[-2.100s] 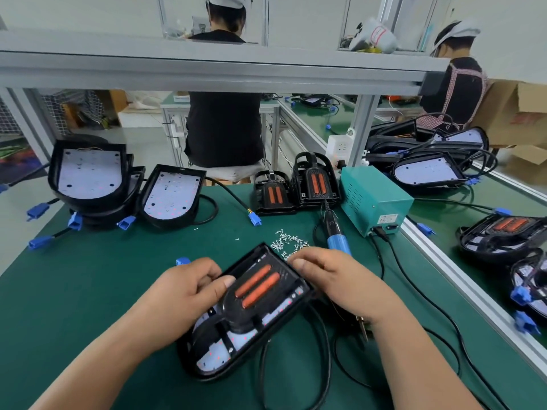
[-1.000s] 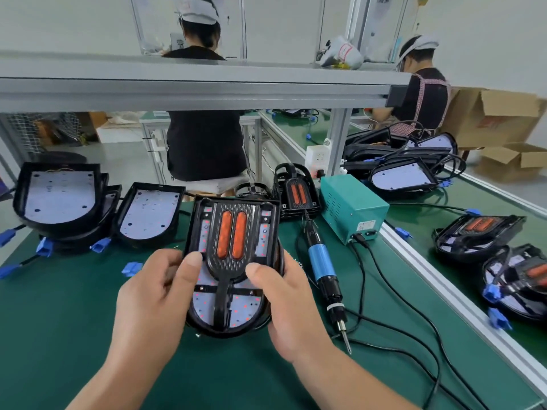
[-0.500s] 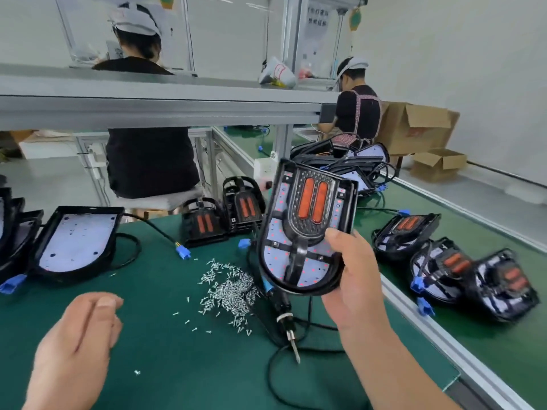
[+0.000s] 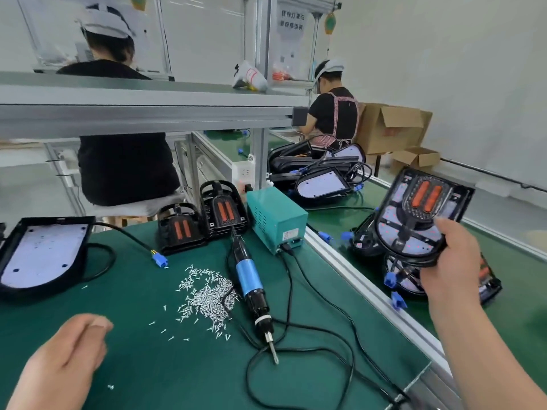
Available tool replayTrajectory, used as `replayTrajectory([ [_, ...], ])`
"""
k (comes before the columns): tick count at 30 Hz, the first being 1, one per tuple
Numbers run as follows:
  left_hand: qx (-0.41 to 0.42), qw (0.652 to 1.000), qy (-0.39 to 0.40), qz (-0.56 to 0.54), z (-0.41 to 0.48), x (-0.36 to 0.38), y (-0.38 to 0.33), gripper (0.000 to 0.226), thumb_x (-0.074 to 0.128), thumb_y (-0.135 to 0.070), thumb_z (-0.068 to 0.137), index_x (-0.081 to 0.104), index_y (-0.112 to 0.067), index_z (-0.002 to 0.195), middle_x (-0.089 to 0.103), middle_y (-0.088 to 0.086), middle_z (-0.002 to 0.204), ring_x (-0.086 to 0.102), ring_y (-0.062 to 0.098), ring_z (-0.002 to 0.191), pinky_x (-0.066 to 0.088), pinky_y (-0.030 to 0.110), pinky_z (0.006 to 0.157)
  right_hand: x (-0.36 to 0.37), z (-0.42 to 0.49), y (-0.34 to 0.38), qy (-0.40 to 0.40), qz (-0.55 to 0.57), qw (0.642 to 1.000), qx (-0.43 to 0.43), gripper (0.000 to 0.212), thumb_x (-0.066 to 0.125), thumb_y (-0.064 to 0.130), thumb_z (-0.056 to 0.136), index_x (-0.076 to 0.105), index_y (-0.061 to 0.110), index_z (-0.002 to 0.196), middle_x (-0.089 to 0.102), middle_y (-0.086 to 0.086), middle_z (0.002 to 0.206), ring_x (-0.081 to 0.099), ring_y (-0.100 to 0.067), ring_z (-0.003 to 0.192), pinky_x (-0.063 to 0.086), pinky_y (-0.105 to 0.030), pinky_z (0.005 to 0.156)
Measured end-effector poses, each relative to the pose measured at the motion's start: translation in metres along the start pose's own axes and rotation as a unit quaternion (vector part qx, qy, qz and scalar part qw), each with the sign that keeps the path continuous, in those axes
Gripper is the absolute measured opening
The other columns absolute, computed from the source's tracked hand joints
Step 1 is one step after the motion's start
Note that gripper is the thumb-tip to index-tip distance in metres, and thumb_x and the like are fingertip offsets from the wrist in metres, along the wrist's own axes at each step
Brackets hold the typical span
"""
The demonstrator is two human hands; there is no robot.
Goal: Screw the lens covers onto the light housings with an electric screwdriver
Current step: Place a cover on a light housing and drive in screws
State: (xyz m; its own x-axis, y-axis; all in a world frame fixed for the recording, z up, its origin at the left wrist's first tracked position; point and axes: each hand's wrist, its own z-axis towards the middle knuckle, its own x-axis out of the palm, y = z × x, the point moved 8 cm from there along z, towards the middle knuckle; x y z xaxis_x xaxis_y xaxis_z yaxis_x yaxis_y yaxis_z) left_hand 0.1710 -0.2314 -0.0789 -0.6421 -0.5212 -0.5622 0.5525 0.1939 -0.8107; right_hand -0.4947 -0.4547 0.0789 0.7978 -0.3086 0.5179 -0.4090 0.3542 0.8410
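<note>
My right hand grips the rounded end of a black light housing with an orange-striped lens cover, holding it in the air over the right-hand bench, above other finished housings. My left hand hovers over the green mat at lower left, fingers loosely curled, holding nothing. The blue-and-black electric screwdriver lies on the mat, tip toward me, beside a pile of small silver screws. An open housing without a cover sits at the left.
Two black lens covers stand behind the screwdriver, next to a teal power supply. Black cables loop across the mat. An aluminium rail divides the benches. More housings are stacked further back. Two people work at benches beyond.
My left hand let go of the housing and dropped to the mat. My right hand carried the housing up and to the right, over the neighbouring bench. The view turned right.
</note>
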Motion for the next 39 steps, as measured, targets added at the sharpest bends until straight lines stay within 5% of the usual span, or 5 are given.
replayTrajectory([
  [4,0.019,1.000,0.012,0.017,-0.012,0.004,-0.030,0.054,0.041,-0.072,0.102,0.066,-0.027,0.121,0.061,-0.005,0.060,0.059,0.015,0.052,0.040,0.014,0.041,-0.028,0.018,0.003,-0.043,-0.063,0.997,-0.013,0.020,0.067,0.021,0.088,0.070,0.017,0.107,0.077,-0.004,0.098,0.073,-0.025,0.086,0.057,-0.031,0.070],
  [14,0.019,0.999,0.014,0.036,-0.010,0.001,-0.018,0.056,0.041,-0.074,0.102,0.066,-0.028,0.121,0.062,-0.006,0.060,0.061,0.014,0.054,0.041,0.013,0.042,-0.047,0.046,-0.004,-0.056,-0.438,0.897,-0.035,0.056,0.070,0.049,0.088,0.057,0.007,0.122,0.068,-0.022,0.116,0.066,-0.045,0.106,0.048,-0.045,0.081],
  [22,0.023,0.999,-0.005,0.042,-0.032,0.003,-0.072,0.054,0.038,-0.077,0.098,0.066,-0.033,0.115,0.064,-0.006,0.066,0.056,0.007,0.053,0.044,0.014,0.048,-0.029,0.047,0.006,-0.050,-0.553,0.811,-0.183,0.060,0.052,-0.009,0.097,0.050,0.015,0.153,0.030,-0.022,0.161,0.037,-0.042,0.140,0.036,-0.046,0.113],
  [32,0.044,0.999,-0.030,0.001,-0.041,0.001,-0.100,0.048,0.041,-0.072,0.091,0.067,-0.034,0.107,0.062,-0.003,0.061,0.053,0.011,0.053,0.043,0.019,0.053,-0.025,0.081,-0.009,-0.029,-0.722,0.682,-0.112,0.060,0.048,-0.003,0.096,0.063,0.021,0.148,0.049,-0.022,0.153,0.039,-0.050,0.136,0.038,-0.063,0.112],
  [39,0.044,0.999,-0.032,0.002,-0.042,0.006,-0.103,0.015,0.056,-0.035,0.106,0.068,-0.034,0.098,0.062,-0.001,0.063,0.054,0.012,0.057,0.043,0.021,0.057,-0.024,0.080,-0.004,-0.036,-0.713,0.691,-0.117,0.048,0.052,0.012,0.098,0.064,0.011,0.145,0.054,-0.027,0.148,0.039,-0.050,0.138,0.037,-0.065,0.113],
])
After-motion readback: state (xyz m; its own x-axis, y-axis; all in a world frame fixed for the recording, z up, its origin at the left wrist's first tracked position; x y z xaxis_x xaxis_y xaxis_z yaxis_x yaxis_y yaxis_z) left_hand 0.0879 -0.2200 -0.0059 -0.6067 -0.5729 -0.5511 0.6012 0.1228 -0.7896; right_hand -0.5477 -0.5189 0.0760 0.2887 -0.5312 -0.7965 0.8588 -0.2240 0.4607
